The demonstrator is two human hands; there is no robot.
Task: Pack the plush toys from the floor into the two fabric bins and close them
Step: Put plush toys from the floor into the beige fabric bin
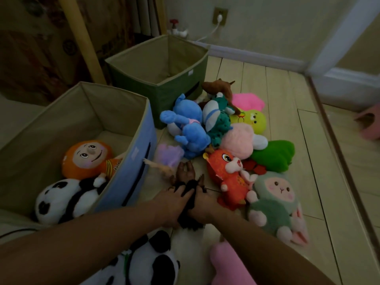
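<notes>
floor [287, 124] – pale wood planks | wall [267, 21] – socket [220, 16] | both hands grip dark plush toy [186, 177]

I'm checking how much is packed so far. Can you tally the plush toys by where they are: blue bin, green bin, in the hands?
Blue bin: 2, the orange doll and a panda
Green bin: 0 visible
Held by left hand and right hand: 1, a dark brown toy
Total: 3; the rest lie on the floor.
</notes>
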